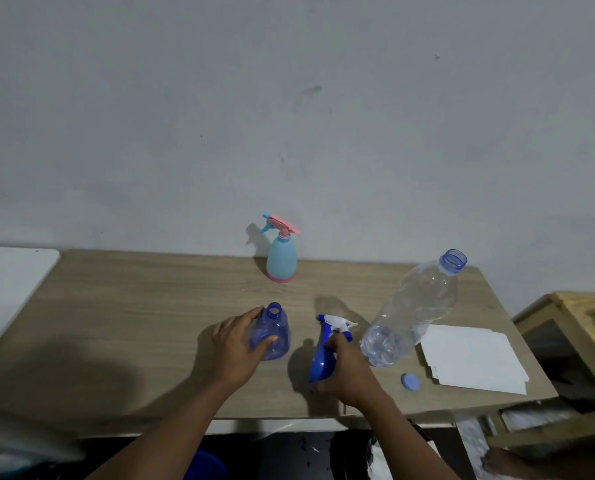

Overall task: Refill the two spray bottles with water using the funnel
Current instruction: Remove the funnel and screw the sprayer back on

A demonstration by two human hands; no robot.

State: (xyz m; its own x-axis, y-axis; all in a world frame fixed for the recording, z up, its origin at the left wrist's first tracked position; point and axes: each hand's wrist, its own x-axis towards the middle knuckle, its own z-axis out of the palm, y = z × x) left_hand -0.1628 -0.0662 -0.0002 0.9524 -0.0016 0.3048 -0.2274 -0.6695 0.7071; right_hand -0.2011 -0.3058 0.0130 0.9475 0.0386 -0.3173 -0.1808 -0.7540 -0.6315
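I see the translucent blue spray bottle point(272, 337) standing uncapped on the tabletop point(133, 323), near its front edge. My left hand point(233, 344) has its fingers curled round the bottle's side. My right hand point(341, 370) grips a blue-and-white trigger head point(334, 324) (the dark blue part under it is hard to make out). The pastel sprayer point(281, 261) stands behind, capped.

Clear plastic bottle point(412, 311), woodgrain table point(150, 306)

On the table point(133, 323), my left hand point(233, 344) holds the open spray bottle point(272, 336) near centre. Just right, my right hand point(344, 372) holds the trigger head point(334, 323). Water bottle point(410, 313) further right, cap point(409, 381) nearer me, paper sheets point(473, 358) rightmost. Second spray bottle point(281, 258) far centre.
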